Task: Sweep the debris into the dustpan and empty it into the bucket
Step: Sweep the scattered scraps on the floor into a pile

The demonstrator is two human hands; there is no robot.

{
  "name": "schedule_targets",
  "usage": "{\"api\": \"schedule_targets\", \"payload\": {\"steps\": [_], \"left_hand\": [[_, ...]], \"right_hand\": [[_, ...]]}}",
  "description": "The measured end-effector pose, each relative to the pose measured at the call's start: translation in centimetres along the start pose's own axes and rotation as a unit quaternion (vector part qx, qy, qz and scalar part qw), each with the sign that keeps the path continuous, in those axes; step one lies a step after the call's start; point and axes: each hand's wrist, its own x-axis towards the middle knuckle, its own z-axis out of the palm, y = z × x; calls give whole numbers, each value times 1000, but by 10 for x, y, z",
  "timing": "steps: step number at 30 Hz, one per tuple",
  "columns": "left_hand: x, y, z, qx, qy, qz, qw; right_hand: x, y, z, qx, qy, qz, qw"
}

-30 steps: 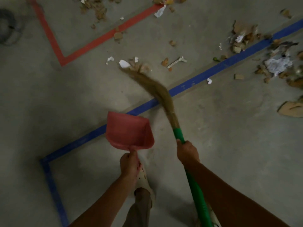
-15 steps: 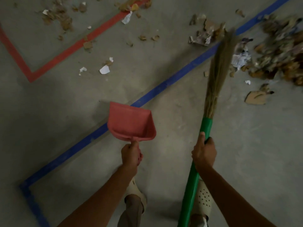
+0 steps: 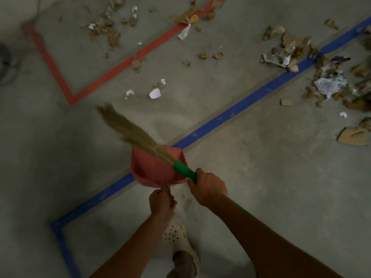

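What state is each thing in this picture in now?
Red plastic dustpan: held by its handle, no debris visible inside.
Straw broom with green handle: held, bristles crossing over the dustpan.
Paper and cardboard debris: scattered on the floor.
Left hand: grips the dustpan handle.
Right hand: grips the broom handle.

Looking down on a grey concrete floor point(image 3: 271, 197), scuffed and mottled, filling the whole view. Lying dim overall, darkening toward the left edge and the near left, brightening a little toward the right. Showing a red tape line point(image 3: 112, 72) running from the far middle down to a sharp corner at the left, then turning away toward the far left. Showing a blue tape line point(image 3: 230, 111) crossing diagonally from the far right to a corner at the near left, then bending nearer still
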Motion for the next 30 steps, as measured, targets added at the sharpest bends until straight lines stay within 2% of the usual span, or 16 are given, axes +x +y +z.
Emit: {"api": "schedule_targets", "payload": {"steps": [4, 7, 11, 18, 24, 27, 30], "left_hand": [[21, 14, -21, -8, 9, -10, 1000], [36, 23, -37, -9, 9, -3, 1000], [48, 32, -50, -8, 17, -9, 1000], [40, 43, -43, 29, 13, 11, 999], [3, 38, -4, 92, -27, 65, 993], [-24, 29, 26, 115, -43, 83, 989], [-53, 16, 59, 114, -57, 92, 988]], "right_hand": [[40, -20, 7, -25, -38, 60, 997], [60, -14, 7, 42, -39, 147, 987], [67, 12, 6, 107, 5, 217, 970], [31, 82, -13, 274, 44, 359, 891], [-18, 136, -36, 369, 143, 388, 832], [-48, 151, -49, 346, 203, 371, 838], [-77, 162, -53, 303, 217, 318, 872]]}}
